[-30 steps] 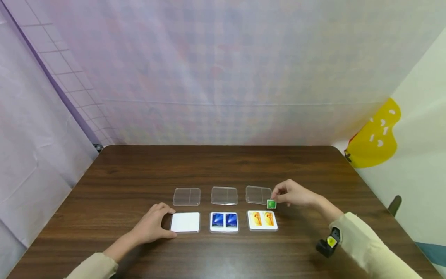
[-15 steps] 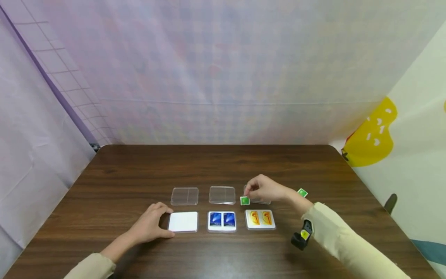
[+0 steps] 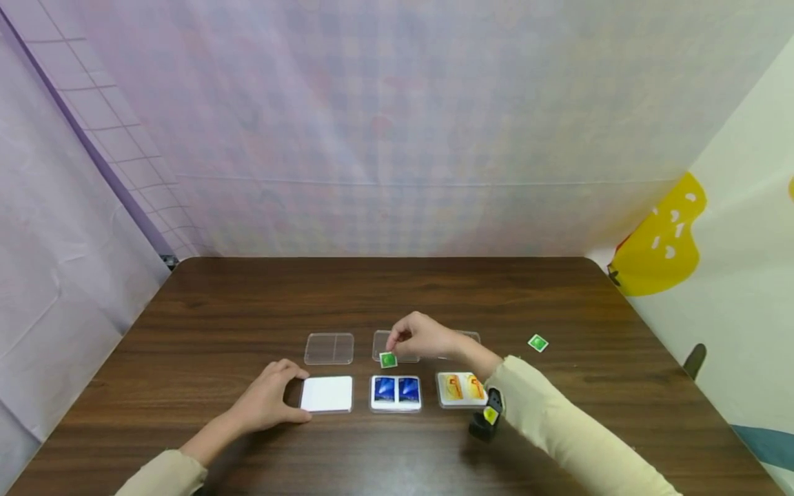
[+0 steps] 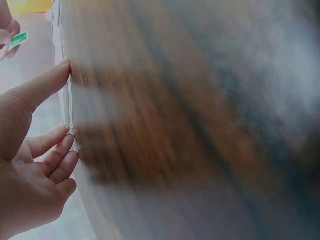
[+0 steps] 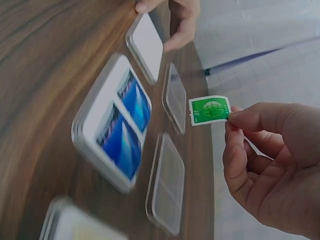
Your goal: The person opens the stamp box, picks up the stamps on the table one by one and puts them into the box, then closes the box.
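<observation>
Between thumb and fingertips, my right hand (image 3: 423,337) pinches a green stamp (image 5: 209,110) with a white perforated edge. In the head view the stamp is over the table, between the middle clear lid (image 3: 406,346) and the case with two blue stamps (image 3: 395,394). My left hand (image 3: 271,398) holds the left end of a shallow clear case with a plain white insert (image 3: 327,395), thumb at the near corner and fingers at the far one. In the left wrist view the thumb and fingertips meet the case's edge (image 4: 68,95).
A case with two orange stamps (image 3: 455,390) lies at the right, partly behind my right wrist. Another clear lid (image 3: 329,348) lies at the left; a third (image 3: 468,336) is mostly covered by my right arm. A second green stamp (image 3: 537,343) lies farther right on the table (image 3: 397,296).
My right hand has carried the green stamp leftward, from beside the orange-stamp case to above the blue one. The other green stamp has come into full view. My left hand stays at the white-insert case.
</observation>
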`<state>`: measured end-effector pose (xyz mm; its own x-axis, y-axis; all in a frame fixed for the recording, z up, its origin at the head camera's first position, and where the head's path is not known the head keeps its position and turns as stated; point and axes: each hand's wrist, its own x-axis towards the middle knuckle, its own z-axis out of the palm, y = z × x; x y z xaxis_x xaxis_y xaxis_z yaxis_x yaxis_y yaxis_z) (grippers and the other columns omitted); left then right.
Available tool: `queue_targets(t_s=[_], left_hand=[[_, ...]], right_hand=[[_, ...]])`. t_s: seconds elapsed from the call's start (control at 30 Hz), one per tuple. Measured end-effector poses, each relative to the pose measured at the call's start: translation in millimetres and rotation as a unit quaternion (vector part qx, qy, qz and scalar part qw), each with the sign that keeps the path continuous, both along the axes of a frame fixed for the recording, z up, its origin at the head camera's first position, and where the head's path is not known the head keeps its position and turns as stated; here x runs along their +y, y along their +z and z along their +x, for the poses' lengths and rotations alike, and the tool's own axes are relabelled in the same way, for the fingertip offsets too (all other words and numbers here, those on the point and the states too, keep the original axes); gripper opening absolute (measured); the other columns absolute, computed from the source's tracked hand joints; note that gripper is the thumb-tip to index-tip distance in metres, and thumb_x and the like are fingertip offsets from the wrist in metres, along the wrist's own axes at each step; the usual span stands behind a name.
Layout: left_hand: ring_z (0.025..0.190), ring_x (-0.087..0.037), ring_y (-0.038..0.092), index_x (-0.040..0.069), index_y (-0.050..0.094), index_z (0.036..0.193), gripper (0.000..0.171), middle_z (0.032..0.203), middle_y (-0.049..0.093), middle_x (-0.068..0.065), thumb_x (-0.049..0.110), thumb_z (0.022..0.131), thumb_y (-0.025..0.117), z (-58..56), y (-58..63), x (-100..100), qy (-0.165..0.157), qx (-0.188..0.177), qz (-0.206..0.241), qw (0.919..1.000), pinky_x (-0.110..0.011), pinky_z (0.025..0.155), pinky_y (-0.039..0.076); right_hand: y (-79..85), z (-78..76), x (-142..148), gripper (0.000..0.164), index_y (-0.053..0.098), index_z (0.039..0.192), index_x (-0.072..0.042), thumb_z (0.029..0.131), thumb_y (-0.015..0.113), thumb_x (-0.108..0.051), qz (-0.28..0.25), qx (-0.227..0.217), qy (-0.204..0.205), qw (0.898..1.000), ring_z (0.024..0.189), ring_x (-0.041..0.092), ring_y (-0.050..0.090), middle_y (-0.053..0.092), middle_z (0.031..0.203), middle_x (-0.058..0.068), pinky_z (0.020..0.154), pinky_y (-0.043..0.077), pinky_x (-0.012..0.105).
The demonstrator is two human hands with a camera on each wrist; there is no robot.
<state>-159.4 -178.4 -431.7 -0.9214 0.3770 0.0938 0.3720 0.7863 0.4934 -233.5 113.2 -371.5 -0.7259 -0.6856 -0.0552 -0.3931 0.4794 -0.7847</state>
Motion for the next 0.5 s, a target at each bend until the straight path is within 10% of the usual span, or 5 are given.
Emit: queue_targets(t_s=[0.5], left_hand=[[0.097,-0.024,0.05,0.002,0.062,0.103,0.059,0.1,0.056,-0.005,0.031,0.056,0.084,-1.1,-2.2,0,0.0,0.011,0.0,0.9999,-0.043,0.085,0.044]], right_hand=[[-13.2,14.4,-61,0.008,0.067,0.08,0.002,0.078,0.06,0.004,-0.031,-0.055,-0.024,0.998,0.051,0.006,0.045,0.058,0.065,-0.004,0.043,0.037,0.017]])
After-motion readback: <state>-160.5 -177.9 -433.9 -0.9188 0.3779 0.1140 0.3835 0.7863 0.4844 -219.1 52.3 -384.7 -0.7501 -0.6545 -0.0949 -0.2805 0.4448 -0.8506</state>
